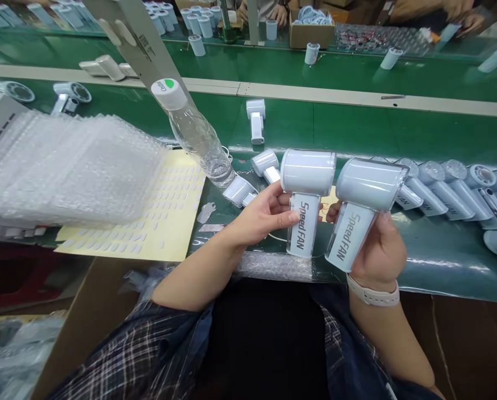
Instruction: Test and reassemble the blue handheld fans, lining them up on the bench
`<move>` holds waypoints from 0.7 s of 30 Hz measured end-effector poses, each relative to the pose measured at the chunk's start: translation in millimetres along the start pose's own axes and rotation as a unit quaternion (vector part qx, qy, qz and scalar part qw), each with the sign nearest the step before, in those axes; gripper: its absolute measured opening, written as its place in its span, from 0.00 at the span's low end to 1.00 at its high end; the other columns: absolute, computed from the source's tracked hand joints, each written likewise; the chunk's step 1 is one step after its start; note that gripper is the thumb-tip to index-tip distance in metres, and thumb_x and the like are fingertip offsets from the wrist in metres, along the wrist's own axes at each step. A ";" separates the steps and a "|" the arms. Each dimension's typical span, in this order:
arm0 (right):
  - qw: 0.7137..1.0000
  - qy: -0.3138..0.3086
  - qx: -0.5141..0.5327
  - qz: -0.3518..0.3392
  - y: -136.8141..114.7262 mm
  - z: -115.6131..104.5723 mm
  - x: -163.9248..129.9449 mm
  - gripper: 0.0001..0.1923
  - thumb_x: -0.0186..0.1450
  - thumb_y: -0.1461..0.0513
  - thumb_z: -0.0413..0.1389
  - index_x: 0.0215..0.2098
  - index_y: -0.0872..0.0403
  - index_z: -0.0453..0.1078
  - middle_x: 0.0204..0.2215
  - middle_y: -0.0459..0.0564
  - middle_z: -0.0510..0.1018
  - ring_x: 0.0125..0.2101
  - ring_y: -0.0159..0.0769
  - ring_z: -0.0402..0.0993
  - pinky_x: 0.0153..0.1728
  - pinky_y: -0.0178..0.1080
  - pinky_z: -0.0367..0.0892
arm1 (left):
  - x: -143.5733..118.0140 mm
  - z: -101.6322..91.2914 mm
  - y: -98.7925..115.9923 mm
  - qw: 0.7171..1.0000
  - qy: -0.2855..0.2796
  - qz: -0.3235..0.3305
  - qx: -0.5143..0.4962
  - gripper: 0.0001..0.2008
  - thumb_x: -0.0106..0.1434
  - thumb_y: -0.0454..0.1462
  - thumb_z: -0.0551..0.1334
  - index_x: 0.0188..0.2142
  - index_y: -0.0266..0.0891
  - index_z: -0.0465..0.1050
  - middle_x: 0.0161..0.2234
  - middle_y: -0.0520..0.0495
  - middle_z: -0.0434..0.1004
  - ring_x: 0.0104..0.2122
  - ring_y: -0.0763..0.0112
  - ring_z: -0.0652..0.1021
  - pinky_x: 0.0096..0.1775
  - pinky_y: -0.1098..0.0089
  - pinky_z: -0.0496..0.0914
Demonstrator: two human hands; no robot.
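Note:
My left hand [273,214] grips a pale blue handheld fan [309,172] by its handle, thumb across the front near the "Speed FAN" lettering. A second, matching handheld fan [369,183] is held in my right hand [379,250], whose fingers wrap behind the handle. Both fans are upright and side by side over the bench's front edge, the right one tilted. Just beyond my left hand lie another fan [265,162] and a light blue fan part [240,190] beside a clear water bottle [202,141].
Bubble wrap bags [73,166] are stacked at left on a yellow sticker sheet [173,211]. Several fans [435,189] line the right side. One fan [255,121] lies on the green belt [335,128]. A slanted metal post [148,50] rises at left; co-workers' hands show across the line.

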State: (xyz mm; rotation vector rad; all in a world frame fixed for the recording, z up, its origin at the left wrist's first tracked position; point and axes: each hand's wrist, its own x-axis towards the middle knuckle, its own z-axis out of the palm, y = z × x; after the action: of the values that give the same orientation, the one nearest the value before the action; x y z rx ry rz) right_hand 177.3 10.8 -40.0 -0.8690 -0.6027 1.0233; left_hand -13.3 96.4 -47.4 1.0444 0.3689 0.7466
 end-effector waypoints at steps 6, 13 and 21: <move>0.997 0.050 -0.052 0.023 9.1 -4.7 -0.2 0.12 0.72 0.55 0.60 0.53 0.44 0.78 0.38 0.47 0.86 0.37 0.42 0.85 0.35 0.45 0.81 | 4.7 -4.6 -4.7 1.000 -0.001 -0.001 0.000 0.33 0.52 0.51 0.81 0.47 0.40 0.69 0.38 0.45 0.86 0.38 0.64 0.86 0.40 0.69 0.80; 0.998 0.030 -0.043 0.046 7.2 0.0 1.1 0.14 0.69 0.52 0.59 0.48 0.49 0.80 0.36 0.49 0.87 0.34 0.47 0.85 0.34 0.49 0.82 | 4.9 -4.2 -5.9 1.000 0.011 -0.008 0.017 0.31 0.53 0.52 0.80 0.44 0.40 0.67 0.38 0.44 0.85 0.39 0.64 0.85 0.41 0.67 0.78; 0.957 -0.137 -0.229 -0.115 -4.5 -10.2 -7.3 0.33 0.54 0.64 0.76 0.56 0.47 0.74 0.57 0.55 0.82 0.61 0.58 0.77 0.65 0.62 0.69 | 2.8 -6.2 3.8 0.953 -0.023 0.147 0.264 0.20 0.58 0.40 0.77 0.49 0.40 0.81 0.52 0.40 0.85 0.56 0.51 0.82 0.58 0.56 0.75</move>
State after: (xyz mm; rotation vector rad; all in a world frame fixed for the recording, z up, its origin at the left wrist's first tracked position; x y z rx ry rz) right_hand 184.3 -0.3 -41.9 -1.0367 -1.1813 0.8053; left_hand -16.5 103.5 -46.7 1.6455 0.3869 0.9116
